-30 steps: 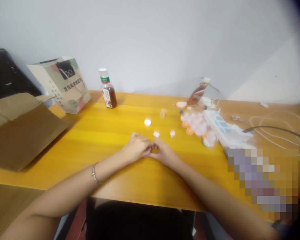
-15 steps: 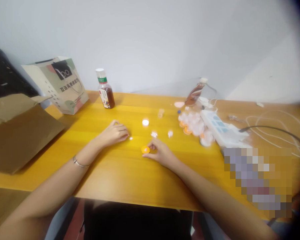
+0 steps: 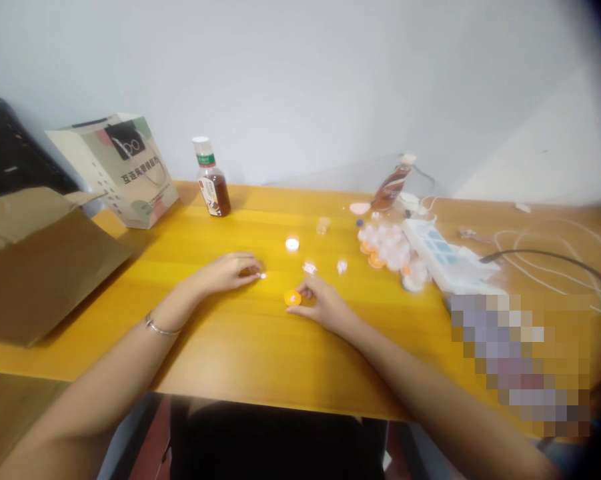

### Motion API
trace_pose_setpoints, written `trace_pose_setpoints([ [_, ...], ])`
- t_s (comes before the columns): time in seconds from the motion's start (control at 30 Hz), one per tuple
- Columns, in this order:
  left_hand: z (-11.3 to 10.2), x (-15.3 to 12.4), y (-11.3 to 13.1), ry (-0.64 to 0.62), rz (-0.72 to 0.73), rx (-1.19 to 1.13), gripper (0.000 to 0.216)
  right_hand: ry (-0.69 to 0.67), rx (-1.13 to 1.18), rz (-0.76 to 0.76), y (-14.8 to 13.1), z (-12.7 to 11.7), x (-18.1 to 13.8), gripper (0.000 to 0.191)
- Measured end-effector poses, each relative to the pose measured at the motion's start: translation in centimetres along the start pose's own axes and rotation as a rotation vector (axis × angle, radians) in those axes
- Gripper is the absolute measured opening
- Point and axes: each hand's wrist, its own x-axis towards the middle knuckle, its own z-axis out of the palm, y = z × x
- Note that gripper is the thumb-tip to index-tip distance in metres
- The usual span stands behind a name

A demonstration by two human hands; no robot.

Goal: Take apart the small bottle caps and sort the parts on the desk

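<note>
My right hand (image 3: 321, 301) pinches a small orange disc with a pale centre (image 3: 293, 298) by its right edge, thumb in front and fingers behind, low over the table. To the left, my left hand (image 3: 234, 270) has its thumb and fingertips closed at a tiny white piece (image 3: 263, 275); it is too small to make out its kind. Beyond the hands lie a bright white round piece (image 3: 292, 244), a white patterned scrap (image 3: 309, 268) and a crumpled whitish bit (image 3: 341, 267), all blurred.
A heap of clear and orange round pieces (image 3: 387, 243) is right of centre, beside a white power strip (image 3: 437, 250) with cables. Two drink bottles, one upright (image 3: 215, 190) and one tilted (image 3: 393, 187), stand farther back. A paper bag (image 3: 140, 177) and cardboard box (image 3: 55, 280) occupy the left.
My left hand has lowered and turned, its thumb and fingertips now together at the tiny white piece. My right hand still holds the orange disc in nearly the same place.
</note>
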Motion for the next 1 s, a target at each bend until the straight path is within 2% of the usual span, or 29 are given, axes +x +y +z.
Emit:
trace_pose_setpoints([
  [0.23,1.1,0.6,0.3,0.008,0.041,-0.047,0.019,-0.005,-0.001,0.001,-0.2,-0.1,0.1,0.03],
  [0.43,0.7,0.6,0.8,0.01,0.051,-0.033,0.016,0.0,0.002,-0.003,-0.2,-0.1,0.0,0.029],
  [0.57,1.3,1.0,2.8,0.08,0.1,0.047,0.02,0.0,0.006,-0.011,0.0,0.0,0.0,0.029],
  [0.73,3.2,2.0,5.1,0.118,0.187,0.195,0.025,-0.002,0.007,-0.032,0.1,0.0,0.1,0.029],
  [0.83,3.8,2.3,5.5,0.145,0.23,0.323,0.028,-0.001,0.012,-0.039,0.1,0.0,0.2,0.03],
  [1.0,3.3,2.2,5.8,0.134,0.327,0.447,0.024,0.001,0.016,-0.043,0.2,0.1,0.2,0.03],
])
